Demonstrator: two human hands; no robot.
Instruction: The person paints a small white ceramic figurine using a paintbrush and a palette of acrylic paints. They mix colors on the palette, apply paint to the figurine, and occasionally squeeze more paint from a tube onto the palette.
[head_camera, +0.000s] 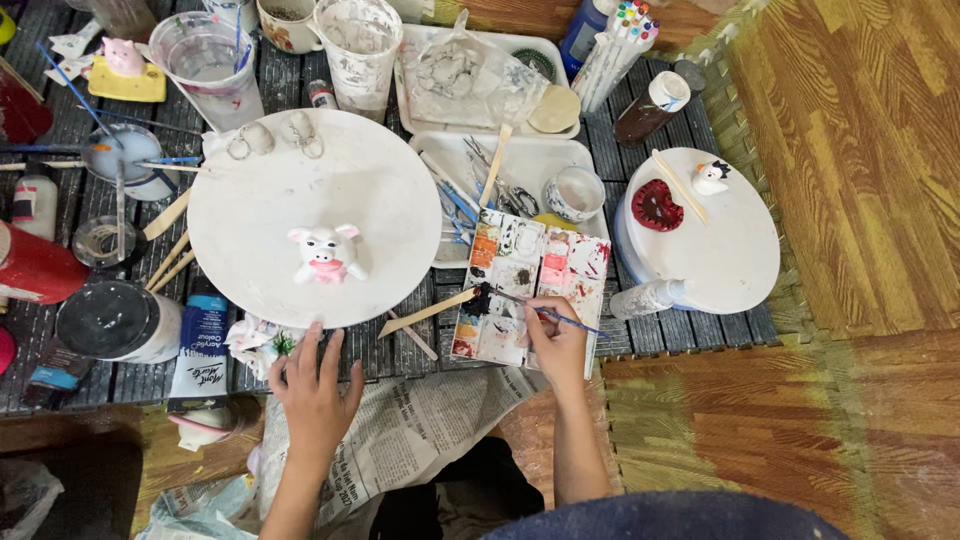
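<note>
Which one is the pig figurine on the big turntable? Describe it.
Find the large white round turntable left of centre. The pig figurine stands near its front edge, above the left hand: white, pink snout and scarf, unlike the all-pink pig far back.

one head cam, looks steeply down, fairly close, over slatted table (640, 330) & floor.

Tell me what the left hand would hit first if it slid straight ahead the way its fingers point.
The left hand lies flat with fingers pointing up-frame, tips at the near edge of the round white board. Going straight on, it would probably meet that rim first, then the small white-and-pink pig figurine; height is unclear.
</note>
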